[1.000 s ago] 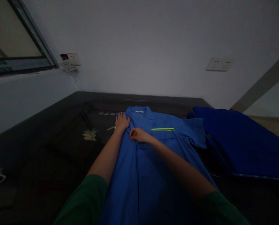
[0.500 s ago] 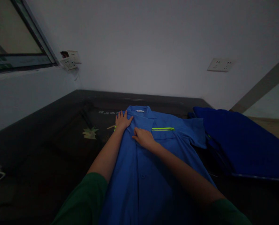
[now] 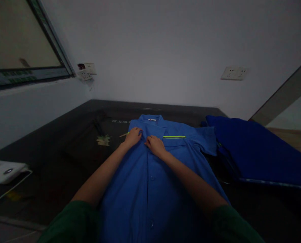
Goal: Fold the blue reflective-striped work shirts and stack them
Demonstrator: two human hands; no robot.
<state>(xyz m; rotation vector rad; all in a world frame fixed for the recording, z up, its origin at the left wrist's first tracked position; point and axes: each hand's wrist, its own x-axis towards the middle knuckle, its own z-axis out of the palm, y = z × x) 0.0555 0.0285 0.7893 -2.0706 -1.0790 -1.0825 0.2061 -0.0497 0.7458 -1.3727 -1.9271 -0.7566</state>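
A blue short-sleeved shirt (image 3: pixel 180 168) lies front up on a dark surface, collar toward the wall. A yellow-green reflective stripe crosses its chest, and several buttons show down the front. My left hand (image 3: pixel 134 136) is on the chest left of the front opening, its fingers bent and closed on the cloth. Beside it, my right hand (image 3: pixel 155 145) is closed at the top of the front opening, fingertips on the fabric edge. The cloth between the fingers is mostly hidden. The left sleeve side is partly covered by my left hand and arm.
Folded dark blue cloth (image 3: pixel 256 152) is piled right of the shirt. A white device (image 3: pixel 6 171) with a cable lies at the left. The dark tabletop (image 3: pixel 71 145) bears a leaf-like print and pale lettering. Sockets (image 3: pixel 234 73) are on the wall behind.
My left hand has drawn back from its spread position near the shoulder, and its fingers have bent in. The right hand stays at the front opening. The view has shifted, showing more at left.
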